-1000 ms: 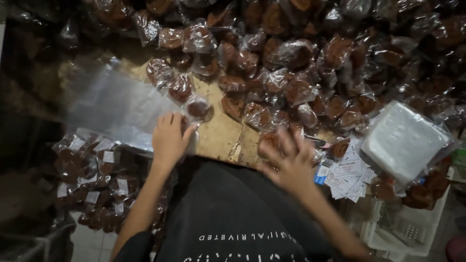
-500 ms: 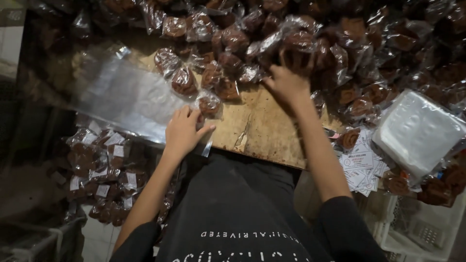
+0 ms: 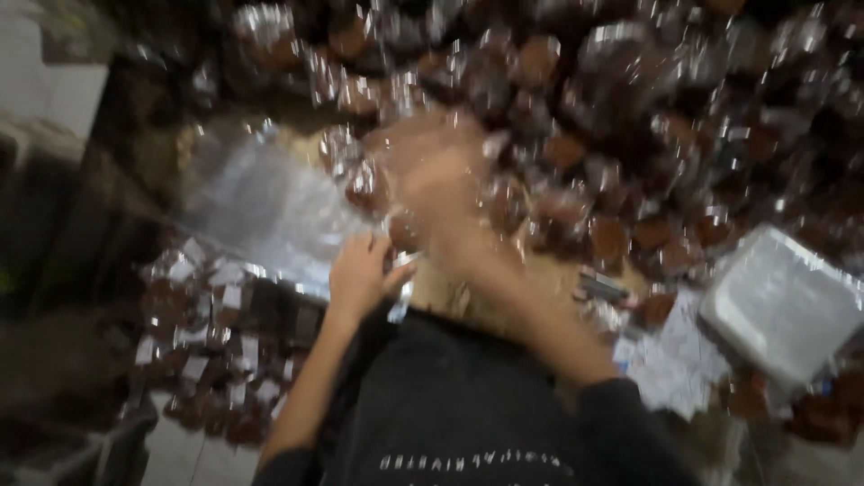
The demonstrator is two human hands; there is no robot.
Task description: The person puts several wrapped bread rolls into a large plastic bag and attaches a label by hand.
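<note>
Tabletop: L hand [image 3: 360, 274] touching clear wrapper [image 3: 400, 301]; R hand [image 3: 441, 175] blurred.

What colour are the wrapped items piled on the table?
Brown, in clear shiny wrap: the wrapped items show, blurred, in the head view.

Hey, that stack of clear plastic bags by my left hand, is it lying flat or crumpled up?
Flat: the clear plastic bags lie spread on the table, beside the left hand.

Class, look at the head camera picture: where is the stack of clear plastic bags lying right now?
The stack of clear plastic bags lies at the table's left end, just above the left hand and left of the pile of wrapped brown items.
</note>
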